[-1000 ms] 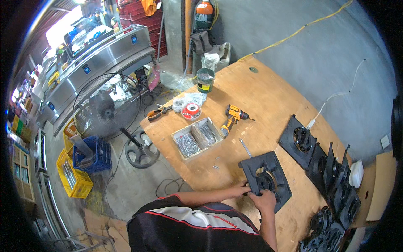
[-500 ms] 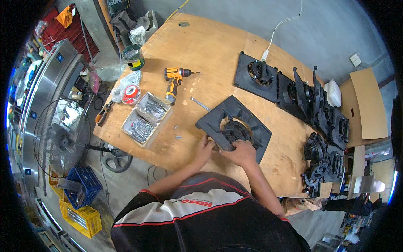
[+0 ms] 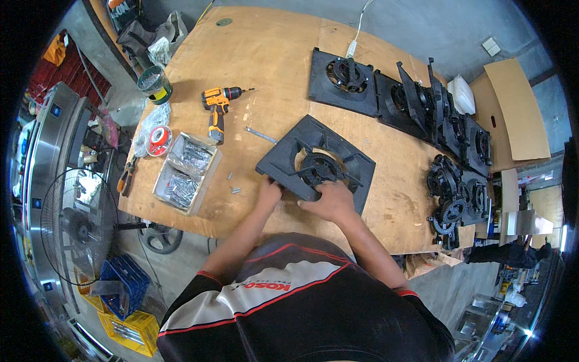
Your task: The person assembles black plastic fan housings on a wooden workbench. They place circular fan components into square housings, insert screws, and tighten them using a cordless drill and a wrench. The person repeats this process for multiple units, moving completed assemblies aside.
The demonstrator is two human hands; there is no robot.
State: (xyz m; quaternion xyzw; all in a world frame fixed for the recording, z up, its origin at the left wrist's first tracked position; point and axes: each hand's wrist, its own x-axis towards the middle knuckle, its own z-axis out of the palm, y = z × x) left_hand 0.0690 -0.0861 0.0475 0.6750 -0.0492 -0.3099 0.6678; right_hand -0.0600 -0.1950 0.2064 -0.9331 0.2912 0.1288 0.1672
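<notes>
A black square burner plate (image 3: 289, 142) with a round burner ring (image 3: 322, 168) at its middle lies in front of me, set cornerwise on the wooden table. My left hand (image 3: 269, 194) grips the plate's near left edge, its fingertips hidden beneath. At the near edge my right hand (image 3: 333, 201) is closed on the plate, thumb pointing left and fingers beside the ring. A metal rod-like tool (image 3: 262, 135) lies by the plate's left corner, partly covered by it. Small metal pins (image 3: 235, 190) lie left of my left hand.
A yellow cordless drill (image 3: 216, 113), a divided box of metal fasteners (image 3: 205, 181), a red tape roll (image 3: 158, 140), pliers (image 3: 126, 176) and a green tub (image 3: 155, 84) stand leftward. More black burner plates (image 3: 344, 78) line the far right, with stacked burner parts (image 3: 447, 199) nearer.
The whole view has shifted, moving the table up and left in the picture. The burner ring, tilted before, now looks flatter in the plate. Both hands stay at its near edges.
</notes>
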